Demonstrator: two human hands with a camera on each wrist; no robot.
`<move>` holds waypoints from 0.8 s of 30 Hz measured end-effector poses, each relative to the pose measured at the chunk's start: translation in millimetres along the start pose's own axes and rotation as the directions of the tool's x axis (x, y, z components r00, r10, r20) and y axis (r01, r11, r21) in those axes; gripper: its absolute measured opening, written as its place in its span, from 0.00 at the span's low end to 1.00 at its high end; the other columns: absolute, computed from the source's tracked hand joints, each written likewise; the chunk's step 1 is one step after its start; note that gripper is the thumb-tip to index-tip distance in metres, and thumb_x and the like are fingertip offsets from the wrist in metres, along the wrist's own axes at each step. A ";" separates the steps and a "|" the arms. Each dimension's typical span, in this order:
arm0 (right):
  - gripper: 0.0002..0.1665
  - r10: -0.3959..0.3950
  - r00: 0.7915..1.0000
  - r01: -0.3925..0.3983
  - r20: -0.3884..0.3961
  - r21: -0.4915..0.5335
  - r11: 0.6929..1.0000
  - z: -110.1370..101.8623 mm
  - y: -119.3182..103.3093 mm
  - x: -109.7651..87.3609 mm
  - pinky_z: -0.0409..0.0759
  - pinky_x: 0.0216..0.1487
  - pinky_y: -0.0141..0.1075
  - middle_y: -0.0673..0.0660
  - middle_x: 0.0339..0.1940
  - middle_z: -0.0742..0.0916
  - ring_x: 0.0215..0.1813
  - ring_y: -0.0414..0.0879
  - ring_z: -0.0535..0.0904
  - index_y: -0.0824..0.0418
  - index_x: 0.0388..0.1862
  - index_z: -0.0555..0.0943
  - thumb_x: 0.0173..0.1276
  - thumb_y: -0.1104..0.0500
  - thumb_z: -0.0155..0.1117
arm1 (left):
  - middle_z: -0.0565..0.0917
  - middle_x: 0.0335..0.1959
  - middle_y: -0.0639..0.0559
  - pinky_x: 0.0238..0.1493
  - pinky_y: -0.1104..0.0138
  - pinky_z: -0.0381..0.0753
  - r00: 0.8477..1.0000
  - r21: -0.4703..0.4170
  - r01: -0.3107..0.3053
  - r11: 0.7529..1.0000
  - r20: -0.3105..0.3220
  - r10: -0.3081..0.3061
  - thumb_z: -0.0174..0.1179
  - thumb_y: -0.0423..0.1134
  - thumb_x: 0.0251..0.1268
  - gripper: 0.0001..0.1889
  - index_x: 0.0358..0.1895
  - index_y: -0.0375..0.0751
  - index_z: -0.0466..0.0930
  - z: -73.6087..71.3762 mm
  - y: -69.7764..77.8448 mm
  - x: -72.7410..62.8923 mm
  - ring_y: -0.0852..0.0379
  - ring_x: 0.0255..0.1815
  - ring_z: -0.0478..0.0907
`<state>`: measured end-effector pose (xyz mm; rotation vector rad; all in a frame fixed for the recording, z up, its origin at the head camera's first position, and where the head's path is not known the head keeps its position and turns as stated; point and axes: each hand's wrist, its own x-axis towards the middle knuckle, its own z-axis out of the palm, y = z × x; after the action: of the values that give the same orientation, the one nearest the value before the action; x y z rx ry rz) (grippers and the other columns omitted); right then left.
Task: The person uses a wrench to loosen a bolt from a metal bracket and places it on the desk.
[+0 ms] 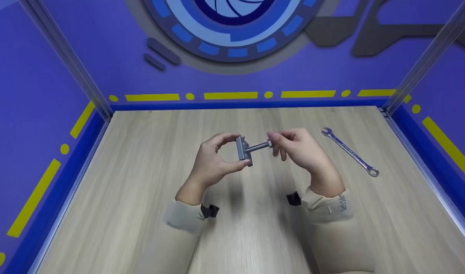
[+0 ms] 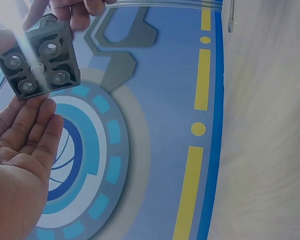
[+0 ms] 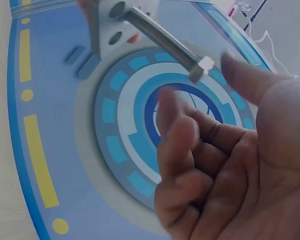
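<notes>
My left hand (image 1: pixel 211 160) holds a grey square plate (image 1: pixel 241 148) by opposite edges, thumb on one side and fingers on the other. The left wrist view shows the plate's recessed face (image 2: pixel 37 60) with several round holes and a threaded end at the centre. A long hex bolt (image 1: pixel 259 147) sticks out of the other face towards the right. Around the bolt's head, my right hand (image 1: pixel 299 148) has its fingers loosely bent. In the right wrist view, gaps show between the hex head (image 3: pixel 202 69) and both the thumb (image 3: pixel 245 82) and the blurred fingertips.
A combination wrench (image 1: pixel 348 151) lies on the wooden tabletop (image 1: pixel 141 152), right of the right hand. Blue printed panels (image 1: pixel 232 85) wall the table at the back and both sides. Black wrist mounts (image 1: pixel 209 211) sit at both sleeve cuffs.
</notes>
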<state>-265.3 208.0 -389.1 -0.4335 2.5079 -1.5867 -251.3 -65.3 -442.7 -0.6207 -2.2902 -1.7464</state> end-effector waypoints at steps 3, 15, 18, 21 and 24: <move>0.38 0.062 0.998 -0.062 0.015 0.040 0.997 4.0 0.1 0.9 0.76 0.25 0.31 0.51 0.18 0.85 0.19 0.41 0.75 0.64 0.24 0.86 0.93 0.42 0.58 | 0.92 0.64 0.52 0.85 0.38 0.76 1.000 0.012 -0.020 1.000 0.006 0.020 0.91 0.40 0.53 0.36 0.68 0.41 0.88 1.3 0.4 -1.1 0.49 0.72 0.86; 0.26 0.014 1.000 -0.013 0.017 -0.048 0.999 2.4 -1.6 -0.5 0.72 0.26 0.31 0.47 0.19 0.79 0.21 0.40 0.73 0.61 0.29 0.86 0.86 0.45 0.70 | 0.91 0.64 0.52 0.84 0.42 0.79 0.999 0.052 -0.034 0.998 0.014 0.033 0.91 0.41 0.54 0.36 0.68 0.43 0.88 2.3 0.1 -1.0 0.50 0.72 0.86; 0.17 -0.031 0.999 0.031 0.013 -0.031 0.999 1.1 -1.3 -1.0 0.76 0.27 0.30 0.48 0.23 0.84 0.24 0.40 0.77 0.65 0.38 0.89 0.82 0.52 0.75 | 0.91 0.65 0.52 0.84 0.43 0.79 1.000 0.052 -0.026 0.998 0.011 0.026 0.91 0.41 0.54 0.37 0.69 0.41 0.88 1.4 -0.4 -0.7 0.49 0.72 0.86; 0.11 -0.053 0.999 0.053 -0.003 0.002 0.999 0.7 -1.3 -1.1 0.81 0.29 0.29 0.48 0.29 0.88 0.27 0.39 0.80 0.69 0.47 0.91 0.77 0.60 0.79 | 0.91 0.65 0.51 0.85 0.43 0.78 1.000 0.040 -0.006 0.999 0.005 0.006 0.91 0.41 0.54 0.36 0.69 0.42 0.88 0.6 -1.0 -0.3 0.49 0.72 0.86; 0.13 -0.069 0.997 0.069 -0.036 -0.007 0.998 0.9 -2.1 -1.6 0.77 0.27 0.28 0.47 0.29 0.88 0.28 0.38 0.78 0.69 0.50 0.93 0.71 0.64 0.83 | 0.91 0.65 0.52 0.86 0.43 0.76 1.000 0.026 0.014 1.000 0.008 -0.014 0.91 0.41 0.54 0.36 0.69 0.45 0.88 0.0 -1.5 -0.1 0.49 0.72 0.86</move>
<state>-263.2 206.9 -387.6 -0.5018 2.5514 -1.6268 -251.9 -65.7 -444.0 -0.6099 -2.3243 -1.7205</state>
